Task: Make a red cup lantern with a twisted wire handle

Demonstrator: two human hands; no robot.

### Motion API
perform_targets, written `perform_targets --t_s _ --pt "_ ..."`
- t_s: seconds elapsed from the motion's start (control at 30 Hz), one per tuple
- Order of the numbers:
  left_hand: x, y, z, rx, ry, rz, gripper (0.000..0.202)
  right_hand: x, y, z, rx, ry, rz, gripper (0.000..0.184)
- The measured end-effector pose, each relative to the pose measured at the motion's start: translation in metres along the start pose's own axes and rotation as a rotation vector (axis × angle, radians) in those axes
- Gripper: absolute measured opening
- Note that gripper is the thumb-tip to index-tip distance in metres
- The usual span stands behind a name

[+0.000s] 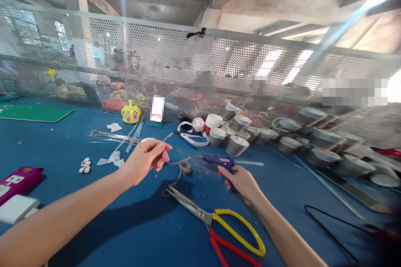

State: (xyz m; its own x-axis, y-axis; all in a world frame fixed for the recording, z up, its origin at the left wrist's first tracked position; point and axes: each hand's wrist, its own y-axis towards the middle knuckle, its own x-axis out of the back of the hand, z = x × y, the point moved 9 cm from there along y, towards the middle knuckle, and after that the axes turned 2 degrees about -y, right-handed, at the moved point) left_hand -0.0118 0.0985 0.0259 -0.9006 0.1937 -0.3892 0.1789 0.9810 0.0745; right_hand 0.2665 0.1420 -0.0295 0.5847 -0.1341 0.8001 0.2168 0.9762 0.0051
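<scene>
My left hand (pixel 146 159) is raised over the blue table, its fingers pinched on a thin grey cord (pixel 175 162) that trails down to a small coil (pixel 184 167). To its right, my right hand (pixel 240 181) is wrapped round the grip of a blue hot-glue gun (pixel 219 160), whose nozzle points left toward the coil. Scissors (pixel 219 223) with yellow and red handles lie just in front of both hands, blades pointing toward the coil.
Several grey paper cups (pixel 238 145) and ribbon rolls stand behind the glue gun. Glue sticks (pixel 125 137), a yellow crown (pixel 130 112), shells (pixel 85 165), a magenta device (pixel 17 178) and a black cable (pixel 332 225) surround the hands. A perforated screen (pixel 219 71) bounds the table's far edge, with people behind it.
</scene>
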Motion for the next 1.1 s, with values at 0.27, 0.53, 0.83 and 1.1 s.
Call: perform_targets --t_s 0.27,0.53,0.83,1.1 --pt "-0.01 -0.009 -0.024 -0.109 0.256 0.124 0.016 0.011 0.007 -0.001 0.075 -0.344 -0.081 0.029" --pt "-0.015 -0.006 -0.027 -0.088 0.437 0.169 0.018 0.024 -0.009 0.057 0.216 -0.439 0.003 0.025" --pt "-0.031 0.022 -0.044 -0.145 0.946 0.34 0.016 0.019 -0.085 0.243 1.012 -0.36 0.227 0.013" --pt "-0.033 0.053 -0.073 -0.215 1.22 0.371 0.014 -0.005 -0.057 0.253 1.005 -0.384 0.068 0.011"
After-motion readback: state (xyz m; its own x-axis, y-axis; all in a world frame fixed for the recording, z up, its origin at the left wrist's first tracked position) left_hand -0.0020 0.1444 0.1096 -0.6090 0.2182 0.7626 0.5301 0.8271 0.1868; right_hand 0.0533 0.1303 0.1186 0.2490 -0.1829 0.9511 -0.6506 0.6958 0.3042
